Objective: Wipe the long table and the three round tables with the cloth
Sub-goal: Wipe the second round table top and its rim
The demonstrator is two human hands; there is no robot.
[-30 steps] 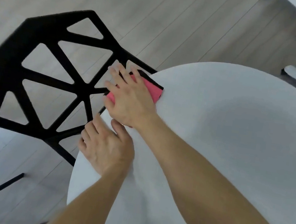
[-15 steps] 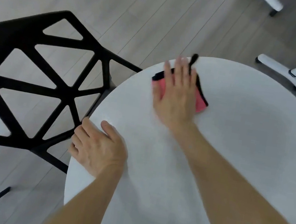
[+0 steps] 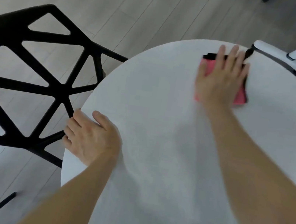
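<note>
Two hands apart: right hand (image 3: 220, 78) presses flat on the pink, black-edged cloth (image 3: 240, 96) near the round table (image 3: 156, 152)'s far edge, long axis seemingly near-to-far; left hand (image 3: 90, 137) grips the left rim.

Round bench (image 3: 156, 152) takes up centre & R of view, standing on the floor (image 3: 122, 1). Chair (image 3: 30, 87) is on the floor to the bench's L, its frame just beside the L rim. Cloth (image 3: 240, 96) lies flat on the bench top nr the far rim, R of centre. R hand (image 3: 220, 78) lies on top of the cloth w/ fingers (image 3: 232, 57) pointing at the far edge; cloth shows on the hand's L, far & R sides. Cloth's loop (image 3: 248, 53) sticks out past the fingertips to the far rim. L hand (image 3: 90, 137) is on the near-L rim, thumb on top, fingers over the edge, btwn bench & chair. Furniture base (image 3: 276, 54) is on the floor beyond the far-R rim, behind the loop.
</note>
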